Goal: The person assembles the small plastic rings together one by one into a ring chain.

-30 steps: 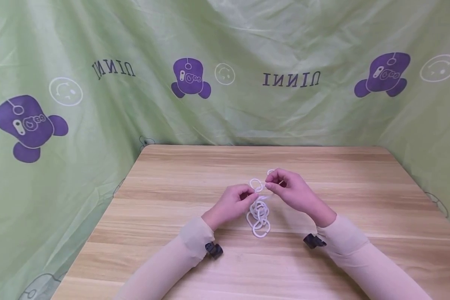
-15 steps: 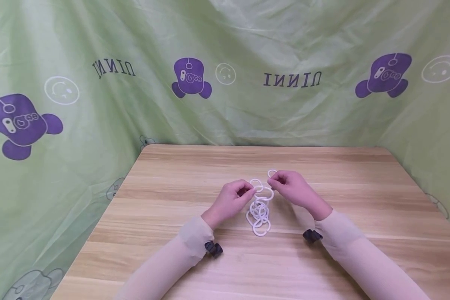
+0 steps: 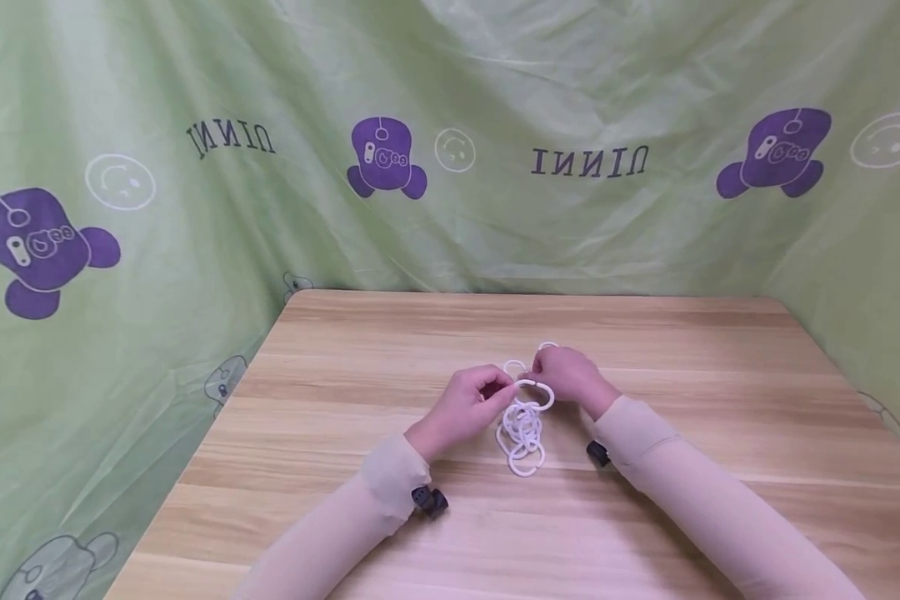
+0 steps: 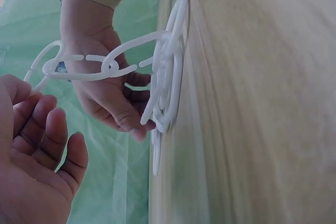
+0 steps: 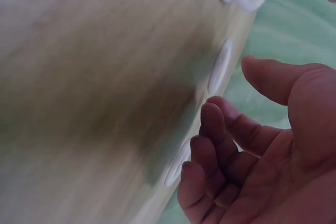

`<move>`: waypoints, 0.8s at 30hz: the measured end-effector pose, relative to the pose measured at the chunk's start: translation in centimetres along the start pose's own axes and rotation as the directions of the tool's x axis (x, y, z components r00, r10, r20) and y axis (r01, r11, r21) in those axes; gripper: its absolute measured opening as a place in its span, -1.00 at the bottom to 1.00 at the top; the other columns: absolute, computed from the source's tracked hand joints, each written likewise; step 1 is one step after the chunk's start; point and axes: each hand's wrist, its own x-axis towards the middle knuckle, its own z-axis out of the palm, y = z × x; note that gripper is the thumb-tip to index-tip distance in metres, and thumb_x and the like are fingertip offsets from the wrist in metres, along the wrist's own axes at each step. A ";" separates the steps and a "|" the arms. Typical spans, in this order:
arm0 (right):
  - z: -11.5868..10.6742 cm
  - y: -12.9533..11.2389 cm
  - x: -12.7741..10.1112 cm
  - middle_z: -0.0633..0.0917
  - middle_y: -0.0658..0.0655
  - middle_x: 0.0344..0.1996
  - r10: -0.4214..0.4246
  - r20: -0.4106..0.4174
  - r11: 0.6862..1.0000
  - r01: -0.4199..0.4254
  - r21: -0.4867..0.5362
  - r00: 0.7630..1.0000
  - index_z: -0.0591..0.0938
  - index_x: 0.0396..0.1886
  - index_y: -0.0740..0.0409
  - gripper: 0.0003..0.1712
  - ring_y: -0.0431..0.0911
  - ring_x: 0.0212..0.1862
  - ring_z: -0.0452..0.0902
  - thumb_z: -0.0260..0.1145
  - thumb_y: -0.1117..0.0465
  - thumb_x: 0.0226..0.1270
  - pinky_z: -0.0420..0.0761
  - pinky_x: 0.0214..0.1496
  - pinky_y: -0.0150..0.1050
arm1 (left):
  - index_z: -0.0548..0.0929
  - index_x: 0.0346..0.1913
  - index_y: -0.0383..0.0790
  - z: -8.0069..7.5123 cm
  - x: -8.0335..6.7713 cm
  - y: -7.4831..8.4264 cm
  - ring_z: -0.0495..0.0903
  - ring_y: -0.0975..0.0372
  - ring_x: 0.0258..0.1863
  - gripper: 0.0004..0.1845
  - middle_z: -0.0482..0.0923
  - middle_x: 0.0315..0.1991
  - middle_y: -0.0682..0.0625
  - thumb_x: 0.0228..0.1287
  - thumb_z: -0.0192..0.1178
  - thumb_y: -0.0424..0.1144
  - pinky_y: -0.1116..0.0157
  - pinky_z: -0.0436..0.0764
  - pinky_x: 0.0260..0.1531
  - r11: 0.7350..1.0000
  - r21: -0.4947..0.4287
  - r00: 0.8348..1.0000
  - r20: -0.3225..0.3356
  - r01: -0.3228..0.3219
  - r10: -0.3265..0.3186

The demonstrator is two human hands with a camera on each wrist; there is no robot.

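My left hand [image 3: 465,404] pinches the end link of a white plastic chain [image 4: 79,76] between thumb and fingertips. From that hand, several linked ovals with small gaps in them run down to a heap of chain links [image 3: 523,429] on the table. My right hand [image 3: 568,375] holds nothing; in the right wrist view its thumb and bent fingers [image 5: 212,121] stand apart, close around a loose white link [image 5: 220,66] lying on the table. Another loose link [image 5: 177,165] lies beyond its outer fingers, partly hidden.
Both hands are over the middle of a wood-grain table [image 3: 390,333]. Behind it and at its sides hangs a green printed curtain [image 3: 480,225]. Each sleeve cuff carries a small black camera [image 3: 429,502].
My right hand has come away from the chain and moved left and down to the loose link on the table. My left hand keeps its pinch, nearly still, with the links hanging from it.
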 end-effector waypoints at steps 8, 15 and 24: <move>0.2 -0.1 0.7 0.54 0.03 -0.55 0.052 0.030 0.998 -0.051 -0.029 0.998 0.55 -0.53 0.08 -0.76 -0.06 -0.51 0.43 0.24 0.01 0.09 0.40 -0.54 -0.19 | 0.61 -0.34 -0.30 -0.1 0.1 -0.2 0.43 0.23 -0.52 -0.95 0.51 -0.51 0.02 0.20 0.17 -0.38 0.36 0.46 -0.52 1.000 0.013 1.000 -0.018 -0.007 0.007; 0.2 1.0 0.1 0.54 0.01 -0.54 -0.054 0.045 0.999 0.053 0.010 0.998 0.57 -0.50 0.11 -0.96 -0.07 -0.46 0.43 0.23 0.24 0.03 0.43 -0.39 -0.18 | 0.63 -0.32 -0.18 0.5 0.1 -2.1 0.44 0.25 -0.49 -0.89 0.51 -0.47 0.14 0.23 0.17 -0.21 0.34 0.47 -0.49 0.999 0.020 0.999 -0.006 0.032 -0.031; -0.6 3.0 -1.8 0.60 0.01 -0.46 -0.112 0.064 0.993 0.111 0.027 0.992 0.60 -0.40 0.08 -0.80 -0.06 -0.32 0.49 0.25 0.37 -0.10 0.47 -0.19 -0.10 | 0.62 -0.31 -0.11 0.4 0.0 -2.1 0.46 0.28 -0.48 -0.87 0.52 -0.46 0.18 0.25 0.15 -0.14 0.37 0.49 -0.48 0.999 0.026 0.999 0.015 0.040 -0.040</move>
